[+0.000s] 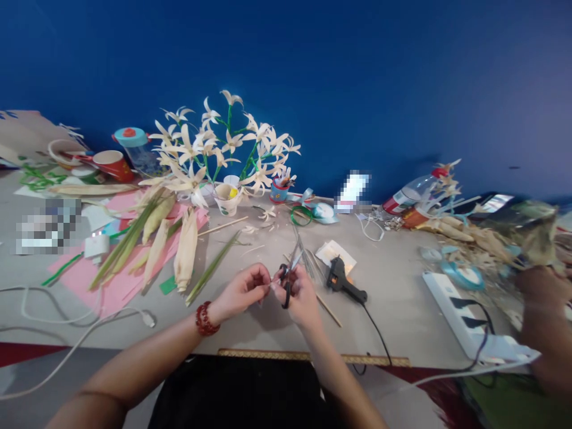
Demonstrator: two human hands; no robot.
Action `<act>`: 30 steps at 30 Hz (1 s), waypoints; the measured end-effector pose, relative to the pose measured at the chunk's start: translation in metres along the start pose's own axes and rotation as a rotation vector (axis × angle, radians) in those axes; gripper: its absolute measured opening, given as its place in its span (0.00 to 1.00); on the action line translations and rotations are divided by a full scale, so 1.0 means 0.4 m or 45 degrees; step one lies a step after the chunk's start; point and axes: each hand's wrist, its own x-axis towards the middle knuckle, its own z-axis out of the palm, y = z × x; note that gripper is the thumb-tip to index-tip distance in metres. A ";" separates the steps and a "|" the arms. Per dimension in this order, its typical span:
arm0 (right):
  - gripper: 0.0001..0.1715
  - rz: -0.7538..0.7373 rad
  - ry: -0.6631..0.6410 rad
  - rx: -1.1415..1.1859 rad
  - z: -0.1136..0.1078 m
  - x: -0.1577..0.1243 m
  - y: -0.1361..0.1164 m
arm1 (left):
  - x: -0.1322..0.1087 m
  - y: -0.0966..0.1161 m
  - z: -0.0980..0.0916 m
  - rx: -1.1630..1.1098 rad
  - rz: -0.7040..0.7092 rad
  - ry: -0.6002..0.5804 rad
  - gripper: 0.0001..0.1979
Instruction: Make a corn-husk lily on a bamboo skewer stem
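My right hand (300, 298) is closed around a pair of black-handled scissors (286, 292), whose blades point up and away from me. Close beside it, my left hand (245, 290) has thumb and forefinger pinched together, almost touching the right fingertips. Whatever lies in that pinch is too small to make out. Just beyond the hands are thin wires or sticks (308, 265) on the table. To the right of them rests a black glue gun (343, 280), and left of my left hand lies a green leaf strip (212, 268).
Corn husks (185, 250) lie on pink paper (75, 280) at left. Husk flowers (232, 142) stand in a paper cup (227, 199) at the back. A white power strip (451, 310) and another person's arm (543, 322) are at right. Cables cross both sides.
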 end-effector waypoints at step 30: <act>0.27 0.296 -0.351 -0.201 -0.045 -0.065 0.023 | 0.000 0.028 -0.003 -0.024 0.152 0.221 0.13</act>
